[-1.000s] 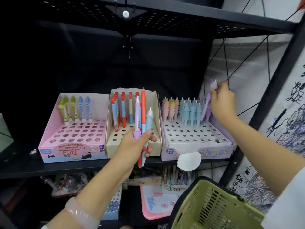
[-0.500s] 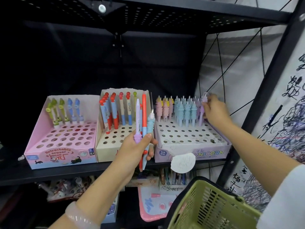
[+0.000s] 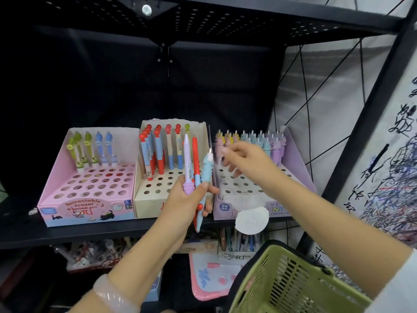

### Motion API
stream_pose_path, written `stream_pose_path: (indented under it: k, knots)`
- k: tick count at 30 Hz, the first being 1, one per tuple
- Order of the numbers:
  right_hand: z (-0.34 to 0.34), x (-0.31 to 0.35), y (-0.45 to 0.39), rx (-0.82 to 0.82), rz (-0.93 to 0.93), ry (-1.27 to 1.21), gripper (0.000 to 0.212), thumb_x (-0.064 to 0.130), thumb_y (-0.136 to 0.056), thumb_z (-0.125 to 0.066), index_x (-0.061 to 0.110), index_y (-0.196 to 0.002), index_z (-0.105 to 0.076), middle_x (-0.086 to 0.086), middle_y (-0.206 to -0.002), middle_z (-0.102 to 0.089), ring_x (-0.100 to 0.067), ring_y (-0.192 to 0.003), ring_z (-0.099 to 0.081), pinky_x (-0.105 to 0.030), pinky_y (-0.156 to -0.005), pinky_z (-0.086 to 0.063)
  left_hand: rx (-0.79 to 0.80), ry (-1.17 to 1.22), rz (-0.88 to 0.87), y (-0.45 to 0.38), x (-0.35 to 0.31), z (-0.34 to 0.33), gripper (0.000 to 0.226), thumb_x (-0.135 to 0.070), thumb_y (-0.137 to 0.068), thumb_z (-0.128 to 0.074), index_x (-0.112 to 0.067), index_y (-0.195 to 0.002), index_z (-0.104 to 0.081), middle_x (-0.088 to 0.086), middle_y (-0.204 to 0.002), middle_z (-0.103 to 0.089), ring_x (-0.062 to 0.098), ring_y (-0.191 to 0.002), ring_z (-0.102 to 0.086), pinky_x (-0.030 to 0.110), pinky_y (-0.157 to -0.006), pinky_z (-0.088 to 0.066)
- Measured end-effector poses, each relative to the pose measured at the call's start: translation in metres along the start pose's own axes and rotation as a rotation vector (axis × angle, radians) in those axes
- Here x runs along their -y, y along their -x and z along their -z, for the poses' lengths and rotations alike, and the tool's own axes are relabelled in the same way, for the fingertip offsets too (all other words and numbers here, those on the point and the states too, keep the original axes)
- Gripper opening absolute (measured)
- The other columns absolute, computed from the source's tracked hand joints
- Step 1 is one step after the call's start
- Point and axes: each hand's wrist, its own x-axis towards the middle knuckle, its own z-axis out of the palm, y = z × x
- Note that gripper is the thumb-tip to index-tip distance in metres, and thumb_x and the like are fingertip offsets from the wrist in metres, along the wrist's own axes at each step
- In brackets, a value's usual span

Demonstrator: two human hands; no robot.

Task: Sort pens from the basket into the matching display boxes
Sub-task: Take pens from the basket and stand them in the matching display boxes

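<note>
three pens stand upright in the left hand [image 3: 185, 199], its fingers curled round them: a smooth lilac pen [image 3: 187, 163], a slim orange-red pen [image 3: 195, 159] and a ridged, rubbery light-blue pen [image 3: 206, 170]. the right hand [image 3: 246, 159] hovers, blurred, over the lavender cardboard box [image 3: 297, 163], fingers loosely bent, holding nothing visible. that box's perforated top carries bumpy pastel pens along its back rows. beside it sit a cream box [image 3: 146, 199] of red-capped pens and a glossy pink box [image 3: 56, 177]. a green plastic mesh basket [image 3: 291, 283] hangs at lower right.
</note>
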Motion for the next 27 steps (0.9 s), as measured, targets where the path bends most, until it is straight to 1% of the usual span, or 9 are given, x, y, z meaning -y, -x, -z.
stream_pose_path:
  k: [2,5,7,10,12,15,18,22,27]
  knots:
    - [-0.015,0.009,0.003,0.101,0.0,-0.101,0.011,0.034,-0.091,-0.057,0.023,-0.09,-0.061,0.005,-0.08,-0.068,-0.001,-0.067,-0.063,-0.016,-0.061,-0.052,-0.002,0.024,-0.01,0.001,0.0,-0.001,0.022,-0.011,-0.095,-0.048,0.004,-0.111,-0.052,-0.004,-0.053,-0.064,0.007,-0.039,-0.048,0.015,-0.038,-0.039]
    - [-0.021,0.014,0.002,0.102,-0.011,-0.149,0.013,0.027,-0.092,-0.056,0.017,-0.087,-0.063,0.001,-0.08,-0.068,-0.005,-0.068,-0.064,-0.017,-0.064,-0.053,-0.014,0.065,-0.026,0.002,0.0,0.002,0.01,-0.01,-0.094,-0.049,-0.009,-0.103,-0.054,-0.002,-0.068,-0.071,0.01,-0.046,-0.058,0.019,-0.042,-0.046]
    - [-0.015,0.015,-0.004,-0.023,0.012,-0.168,0.015,0.021,-0.096,-0.05,0.016,-0.088,-0.062,-0.002,-0.082,-0.067,-0.01,-0.071,-0.064,-0.018,-0.065,-0.054,-0.008,0.107,-0.02,0.002,0.0,0.006,0.008,-0.009,-0.094,-0.049,-0.011,-0.101,-0.054,0.001,-0.071,-0.072,0.013,-0.048,-0.061,0.021,-0.044,-0.049]
    - [0.011,0.014,-0.015,-0.336,0.014,-0.296,0.015,0.017,-0.098,-0.044,0.01,-0.096,-0.058,-0.003,-0.085,-0.065,-0.014,-0.075,-0.066,-0.022,-0.066,-0.057,-0.027,0.111,-0.002,0.001,0.002,0.012,0.009,-0.012,-0.094,-0.05,-0.013,-0.102,-0.055,0.003,-0.073,-0.072,0.013,-0.046,-0.059,0.021,-0.043,-0.048]
    - [0.033,0.008,-0.023,-0.514,0.055,-0.166,0.014,0.019,-0.098,-0.046,0.009,-0.102,-0.056,-0.001,-0.089,-0.064,-0.011,-0.074,-0.065,-0.019,-0.064,-0.057,-0.049,0.082,-0.001,0.0,0.004,0.014,0.01,-0.013,-0.094,-0.051,-0.015,-0.101,-0.058,0.0,-0.07,-0.071,0.011,-0.044,-0.055,0.02,-0.043,-0.046]
    - [0.056,-0.007,-0.028,-0.627,0.112,0.135,0.017,0.025,-0.097,-0.047,0.013,-0.104,-0.056,0.001,-0.092,-0.062,-0.016,-0.078,-0.062,-0.03,-0.07,-0.054,-0.053,0.06,-0.012,-0.001,0.006,0.013,0.012,-0.013,-0.094,-0.051,-0.017,-0.1,-0.06,-0.003,-0.065,-0.068,0.009,-0.043,-0.051,0.019,-0.042,-0.044]
    - [0.067,-0.02,-0.028,-0.645,0.144,0.306,0.028,0.025,-0.097,-0.047,0.005,-0.113,-0.057,-0.005,-0.099,-0.062,-0.015,-0.085,-0.055,-0.027,-0.075,-0.044,-0.05,0.064,-0.019,-0.001,0.007,0.011,0.012,-0.015,-0.093,-0.051,-0.015,-0.101,-0.061,-0.004,-0.063,-0.067,0.008,-0.042,-0.049,0.019,-0.041,-0.042]
    - [0.064,-0.031,-0.027,-0.544,0.072,0.229,0.027,0.023,-0.097,-0.049,0.004,-0.115,-0.056,-0.003,-0.098,-0.058,-0.026,-0.087,-0.064,-0.039,-0.081,-0.054,-0.04,0.051,-0.022,0.0,0.007,0.008,0.013,-0.014,-0.094,-0.05,-0.01,-0.101,-0.061,-0.004,-0.062,-0.066,0.008,-0.042,-0.049,0.019,-0.041,-0.042]
    - [0.059,-0.029,-0.029,-0.475,0.069,0.322,0.023,0.023,-0.097,-0.048,0.007,-0.111,-0.056,-0.004,-0.091,-0.059,-0.027,-0.082,-0.065,-0.044,-0.08,-0.055,-0.033,0.038,-0.023,0.0,0.009,0.008,0.013,-0.012,-0.094,-0.049,-0.011,-0.099,-0.061,-0.004,-0.063,-0.066,0.008,-0.042,-0.048,0.019,-0.041,-0.042]
